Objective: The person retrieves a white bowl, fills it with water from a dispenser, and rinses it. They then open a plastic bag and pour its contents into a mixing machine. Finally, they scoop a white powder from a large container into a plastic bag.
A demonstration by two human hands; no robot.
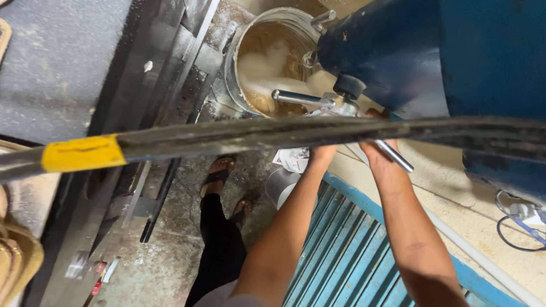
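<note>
The landmark is 1 large blue mixer (455,57), filling the upper right of the head view; directly left of its body stands 1 round metal bowl (239,57), holding pale brown dough (273,62) that is wet and smeared up the wall; 1 steel lever (296,97) juts out leftward from the mixer's lower edge over the bowl's near rim, and 1 black knob (348,86) sits on the mixer just above it.

2 bare forearms rise from the bottom of the view toward the mixer's underside; the right hand (378,149) is closed around 1 slanting steel handle (395,157) just below the mixer, its tip poking out beyond the wrist; the left hand (322,152) reaches up beside it, but 1 dark bar (318,132) crosses in front of the fingers, so I cannot tell whether it is open or gripping.

That bar runs across the whole view below the mixer, and carries 1 yellow band (83,153) far to the left; below the mixer lie 1 blue slatted panel (352,250) and 1 white pipe (483,258); 2 sandalled feet (219,173) stand on the dusty floor (165,256) below the bowl.
</note>
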